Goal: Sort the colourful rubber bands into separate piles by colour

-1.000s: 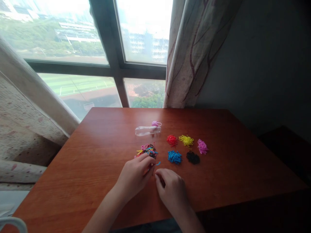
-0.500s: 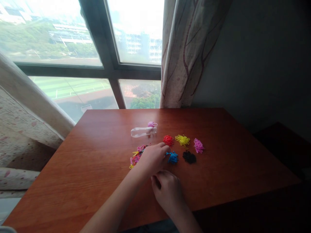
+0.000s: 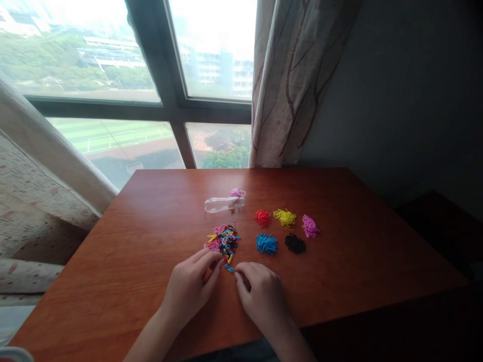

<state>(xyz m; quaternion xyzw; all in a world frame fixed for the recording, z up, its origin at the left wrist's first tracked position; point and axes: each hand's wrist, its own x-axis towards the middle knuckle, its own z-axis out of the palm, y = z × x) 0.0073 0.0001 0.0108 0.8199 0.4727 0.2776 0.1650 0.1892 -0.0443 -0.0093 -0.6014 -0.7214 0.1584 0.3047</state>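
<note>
A mixed pile of small coloured rubber bands (image 3: 224, 239) lies left of the table's middle. My left hand (image 3: 194, 281) is at the pile's near edge, thumb and fingertips drawn together; whether a band is between them is hidden. A few blue bands (image 3: 229, 268) lie between the two hands. Just right of these, my right hand (image 3: 262, 291) rests on the table with curled fingers, thumb and forefinger pinched. What that pinch holds, if anything, is too small to make out. Beyond it sits a heap of blue rubber bands (image 3: 266, 244).
Sorted heaps of red (image 3: 262, 217), yellow (image 3: 285, 217), pink (image 3: 310, 226) and black bands (image 3: 295, 244) lie to the right. A clear bottle (image 3: 224, 204) lies on its side behind the pile, a pink cap (image 3: 237, 193) beside it. The wooden table (image 3: 358, 251) meets a window.
My left hand has moved from beside the blue heap back left to the mixed pile, uncovering both. My right hand has stayed nearly in place.
</note>
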